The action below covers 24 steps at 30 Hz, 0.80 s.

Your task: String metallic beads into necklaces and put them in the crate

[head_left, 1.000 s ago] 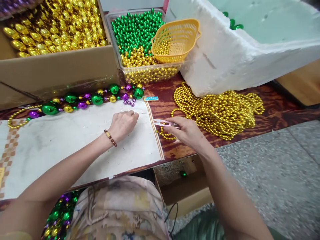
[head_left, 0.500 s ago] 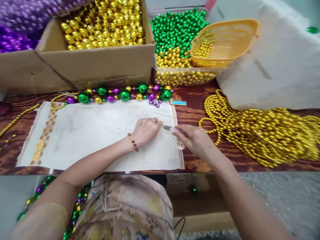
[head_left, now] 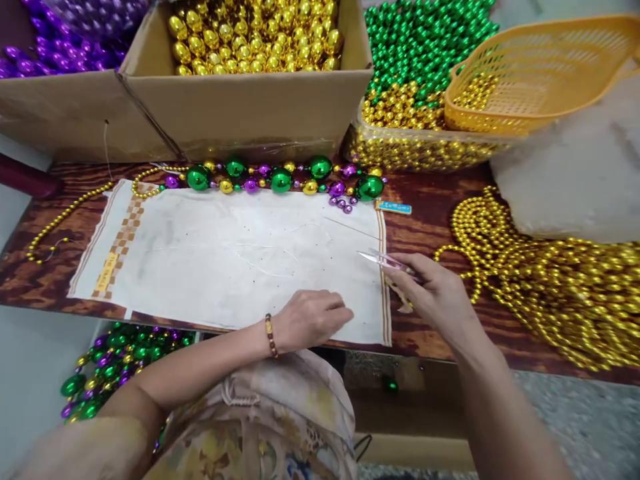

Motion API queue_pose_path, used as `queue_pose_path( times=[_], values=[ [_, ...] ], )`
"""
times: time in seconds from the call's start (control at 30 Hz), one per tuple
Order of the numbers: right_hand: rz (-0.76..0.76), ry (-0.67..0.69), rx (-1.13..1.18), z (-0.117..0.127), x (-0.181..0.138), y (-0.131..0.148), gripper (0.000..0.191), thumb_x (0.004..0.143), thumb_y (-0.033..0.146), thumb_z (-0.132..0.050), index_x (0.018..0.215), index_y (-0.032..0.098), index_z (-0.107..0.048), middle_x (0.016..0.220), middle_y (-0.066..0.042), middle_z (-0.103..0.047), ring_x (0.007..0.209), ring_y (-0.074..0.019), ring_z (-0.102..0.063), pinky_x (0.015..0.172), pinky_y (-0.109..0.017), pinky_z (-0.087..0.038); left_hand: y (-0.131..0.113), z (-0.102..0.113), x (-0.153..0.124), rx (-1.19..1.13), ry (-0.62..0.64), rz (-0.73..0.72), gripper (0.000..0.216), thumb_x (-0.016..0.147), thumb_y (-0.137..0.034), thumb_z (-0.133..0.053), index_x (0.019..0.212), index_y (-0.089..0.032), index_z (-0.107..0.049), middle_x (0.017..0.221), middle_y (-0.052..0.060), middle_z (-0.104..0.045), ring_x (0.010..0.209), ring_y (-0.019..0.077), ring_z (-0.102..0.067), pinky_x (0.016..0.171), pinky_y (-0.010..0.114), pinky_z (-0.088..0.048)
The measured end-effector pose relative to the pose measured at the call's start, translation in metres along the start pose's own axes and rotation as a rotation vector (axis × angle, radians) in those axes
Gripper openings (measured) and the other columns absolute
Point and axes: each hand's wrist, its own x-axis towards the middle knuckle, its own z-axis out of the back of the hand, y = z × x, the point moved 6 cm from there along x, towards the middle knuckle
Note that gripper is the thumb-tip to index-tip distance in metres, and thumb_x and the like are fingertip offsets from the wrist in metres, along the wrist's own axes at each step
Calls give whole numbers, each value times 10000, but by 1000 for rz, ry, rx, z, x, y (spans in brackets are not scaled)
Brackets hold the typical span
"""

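Note:
My left hand (head_left: 310, 319), a bead bracelet on its wrist, rests with curled fingers on the near edge of a white cloth (head_left: 200, 253); its fingertips pinch together, and what they hold is too thin to make out. My right hand (head_left: 440, 297) holds small clear-handled thread snips (head_left: 383, 260) that point left over the cloth's right edge. A thin thread (head_left: 270, 257) lies loose on the cloth. A strand of large green, purple and gold beads (head_left: 280, 179) runs along the cloth's far edge.
Behind stand a cardboard box of gold beads (head_left: 250, 100), purple beads (head_left: 60, 40) at far left, a clear tub of green and gold beads (head_left: 415, 143) with a yellow basket (head_left: 530, 80). Gold bead strands (head_left: 560, 287) pile up at right beside white foam (head_left: 575, 180). More beads (head_left: 110, 367) hang below the table.
The view swung left and down. My left hand drew back toward the near edge of the cloth, away from the snips. My right hand kept hold of the snips.

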Motion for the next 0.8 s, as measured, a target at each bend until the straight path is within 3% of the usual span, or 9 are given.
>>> queue_pose_path(
  times=[0.13, 0.27, 0.4, 0.47, 0.57, 0.67, 0.8],
  values=[
    [-3, 55, -24, -15, 1, 4, 329, 903, 438, -597, 1076, 176, -697, 892, -88, -726, 712, -217, -676, 614, -317, -533, 3, 1, -21, -114, -11, 46, 295, 998, -175, -342, 902, -174, -621, 816, 56, -650, 775, 126, -618, 664, 228, -494],
    [-2, 27, -101, -18, 7, 7, 336, 901, 420, -582, 1090, 167, -698, 964, -111, -740, 771, -238, -690, 663, -337, -530, 0, 8, -31, -201, -49, 39, 276, 1001, -184, -361, 961, -159, -633, 871, 78, -683, 818, 144, -643, 707, 246, -521],
    [24, 57, -117, -21, 19, 16, 332, 905, 409, -577, 1079, 159, -709, 974, -114, -747, 822, -250, -699, 718, -340, -526, 3, 12, -29, -199, -26, 7, 282, 1002, -357, -445, 1103, -165, -625, 979, 81, -696, 822, 155, -648, 696, 267, -519],
    [30, 66, -115, -23, 24, 19, 326, 905, 396, -578, 1079, 156, -713, 984, -111, -748, 838, -251, -701, 734, -336, -521, 22, 20, -19, -156, -92, 57, 302, 997, -394, -455, 1081, -166, -635, 923, 64, -691, 759, 148, -625, 668, 272, -499],
    [18, 84, -119, -25, 30, 20, 318, 898, 382, -587, 1083, 158, -716, 977, -104, -750, 831, -248, -699, 727, -327, -510, 72, 33, 8, -19, -169, 265, 238, 999, -264, -440, 1025, -151, -648, 896, 72, -663, 815, 179, -584, 732, 312, -473],
    [-1, 101, -126, -27, 33, 18, 316, 896, 378, -591, 1080, 154, -719, 956, -101, -752, 805, -242, -695, 695, -316, -496, 115, 32, 41, 129, -47, 392, 205, 938, -157, -494, 1086, -155, -635, 1033, 110, -632, 1001, 258, -514, 841, 391, -424],
    [12, 107, -124, -28, 35, 18, 310, 901, 379, -582, 1059, 153, -724, 940, -98, -752, 782, -232, -687, 666, -304, -481, 139, 20, 63, 170, 129, 428, 137, 884, -150, -540, 990, -162, -624, 1081, 122, -587, 1066, 305, -448, 847, 429, -358]
  ],
)
